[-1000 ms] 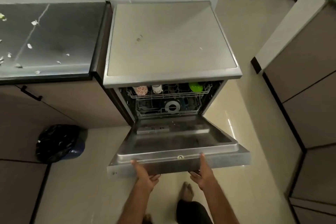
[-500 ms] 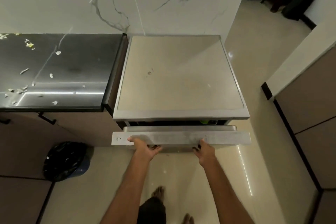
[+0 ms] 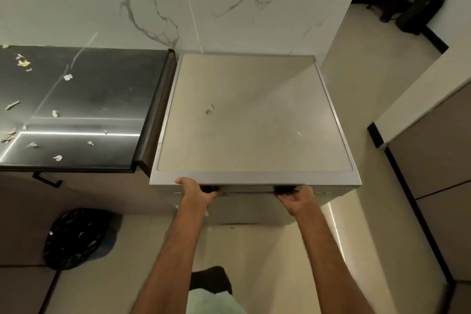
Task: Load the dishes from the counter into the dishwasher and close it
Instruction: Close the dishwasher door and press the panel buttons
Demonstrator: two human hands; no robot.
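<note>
The steel dishwasher (image 3: 254,115) stands against the marble wall, seen from above. Its door (image 3: 249,206) is upright under the top panel, with only a thin dark slit left along its upper edge. My left hand (image 3: 197,191) holds the door's top edge at the left, thumb on the front lip of the top panel and fingers curled into the slit. My right hand (image 3: 295,197) grips the same edge at the right, fingertips tucked in. The racks and dishes inside are hidden.
A dark counter (image 3: 76,99) with several small food scraps adjoins the dishwasher on the left; no dishes show on it. A black bin bag (image 3: 76,237) sits on the floor below it. Tall cabinets (image 3: 433,160) line the right side, with tiled floor between.
The door swung up from lying open flat to almost upright against the body. Both hands rose with its edge, and the racks with dishes went out of sight.
</note>
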